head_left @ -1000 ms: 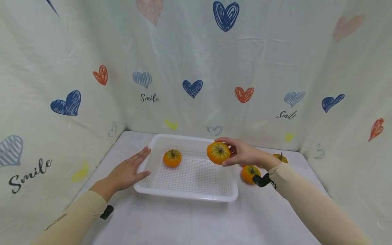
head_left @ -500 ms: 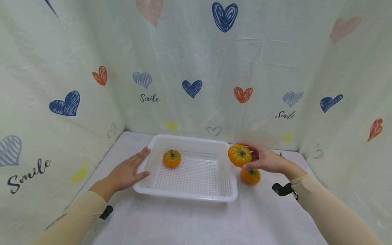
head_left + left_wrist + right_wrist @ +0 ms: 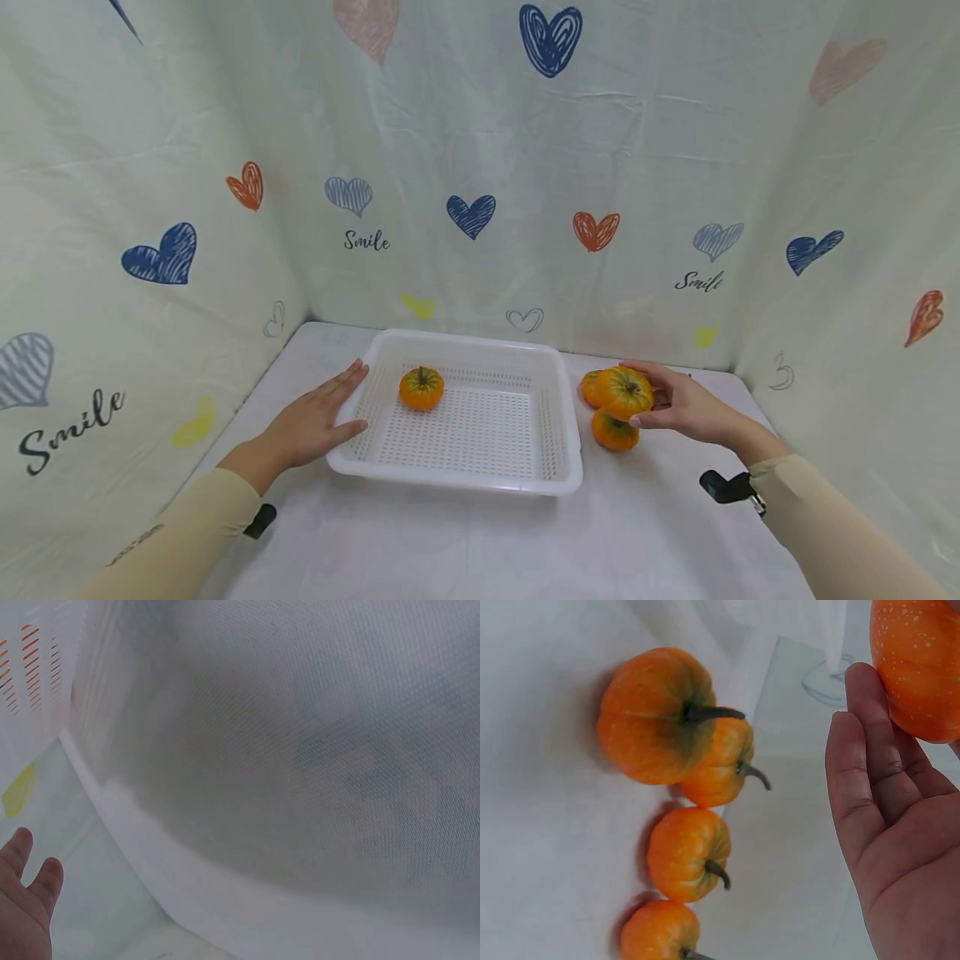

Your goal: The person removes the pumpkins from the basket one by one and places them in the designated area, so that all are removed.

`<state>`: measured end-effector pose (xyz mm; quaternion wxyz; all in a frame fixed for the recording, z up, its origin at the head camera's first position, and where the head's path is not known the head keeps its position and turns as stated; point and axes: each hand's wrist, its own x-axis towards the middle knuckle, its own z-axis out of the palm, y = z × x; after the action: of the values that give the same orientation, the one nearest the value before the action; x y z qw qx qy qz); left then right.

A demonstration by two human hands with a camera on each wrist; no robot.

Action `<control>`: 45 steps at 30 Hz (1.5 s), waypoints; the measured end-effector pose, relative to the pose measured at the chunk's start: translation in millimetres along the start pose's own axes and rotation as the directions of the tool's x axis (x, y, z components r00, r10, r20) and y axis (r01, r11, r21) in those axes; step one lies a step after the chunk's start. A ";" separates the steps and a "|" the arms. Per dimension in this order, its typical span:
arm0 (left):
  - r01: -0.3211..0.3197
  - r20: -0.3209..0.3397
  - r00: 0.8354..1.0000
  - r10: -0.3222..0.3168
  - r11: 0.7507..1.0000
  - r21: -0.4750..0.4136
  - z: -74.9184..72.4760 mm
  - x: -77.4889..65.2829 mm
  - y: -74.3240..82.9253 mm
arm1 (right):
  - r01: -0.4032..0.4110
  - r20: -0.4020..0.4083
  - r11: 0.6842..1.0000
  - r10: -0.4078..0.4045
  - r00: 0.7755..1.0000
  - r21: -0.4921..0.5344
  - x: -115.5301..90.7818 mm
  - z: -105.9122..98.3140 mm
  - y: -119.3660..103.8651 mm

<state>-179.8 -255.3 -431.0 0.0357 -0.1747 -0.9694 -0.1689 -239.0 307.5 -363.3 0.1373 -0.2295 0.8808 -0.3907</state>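
Note:
My right hand [image 3: 690, 407] pinches a small orange pumpkin [image 3: 625, 392] between thumb and fingers, just right of the white plastic basket [image 3: 450, 482]. In the right wrist view the held pumpkin [image 3: 919, 667] is partly cut off at the top corner, against the fingers [image 3: 847, 765]. A second pumpkin [image 3: 422, 388] sits inside the basket, toward its left back. My left hand [image 3: 311, 425] rests at the basket's left rim with straight, spread fingers. Only part of the left hand [image 3: 26, 900] shows in the left wrist view, low beside the slotted basket wall [image 3: 34, 697].
Several more pumpkins lie on the white-covered table [image 3: 495, 550] right of the basket: a front pumpkin [image 3: 615, 433] and a rear one [image 3: 589, 388], both overlapped by the held one. The right wrist view shows a row of them, including a large near pumpkin [image 3: 649, 724]. A heart-printed curtain [image 3: 645, 150] encloses the table.
My right hand has carried its pumpkin from above the basket's right side rightward and lower, out over the other pumpkins. The left hand and the pumpkin in the basket have stayed still.

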 end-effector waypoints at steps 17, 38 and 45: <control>0.024 0.021 0.999 -0.025 1.000 0.014 1.1 1.5 -1.9 | -0.060 -0.094 0.997 0.055 0.994 -0.050 -24.1 -6.6 30.3; 0.040 0.020 0.999 -0.040 0.999 0.014 -1.4 1.4 2.2 | -0.264 -0.154 0.964 0.256 0.954 -0.033 -37.2 -6.7 74.8; 0.040 0.018 0.999 -0.040 0.999 0.017 -0.5 1.8 1.4 | -0.295 -0.149 0.955 0.287 0.946 -0.031 -38.1 -3.3 84.9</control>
<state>-181.1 -253.6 -430.0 0.0247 -0.1564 -0.9744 -0.1597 -232.9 379.0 -422.5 0.1240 -0.0721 0.9226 -0.3580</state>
